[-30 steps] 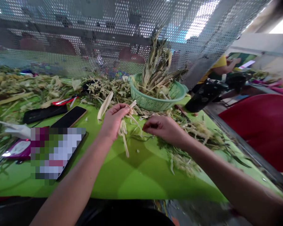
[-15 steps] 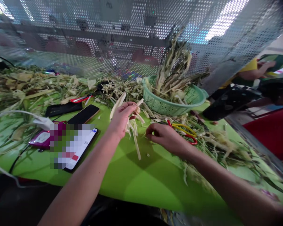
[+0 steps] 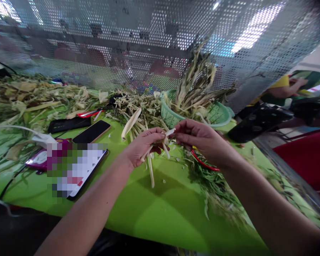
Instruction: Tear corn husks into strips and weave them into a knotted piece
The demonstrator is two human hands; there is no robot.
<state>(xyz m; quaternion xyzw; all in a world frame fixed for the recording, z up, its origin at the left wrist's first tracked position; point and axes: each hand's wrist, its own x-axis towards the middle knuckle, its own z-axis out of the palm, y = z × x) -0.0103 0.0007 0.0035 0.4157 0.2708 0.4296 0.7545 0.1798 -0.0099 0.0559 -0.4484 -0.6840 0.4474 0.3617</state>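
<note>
My left hand is closed around a bunch of pale plant strips, and some hang down below the fingers. From its fingertips a whitish strip end sticks out to the right. My right hand pinches at that end with thumb and forefinger. Both hands are just above the green table, close together. Partly hidden under the right hand are scissors with red and yellow handles. Just beyond the left hand lies a broad cream-coloured husk-like piece.
A green basket of long dried leaves stands behind the hands. Plant scraps spread along the back and right. Phones, a purple packet and cables lie left. A black object is at the right edge; beyond it sits another person.
My right hand has lifted from the table and moved to the left hand, taking hold of a strip end. The left hand has come slightly lower and turned.
</note>
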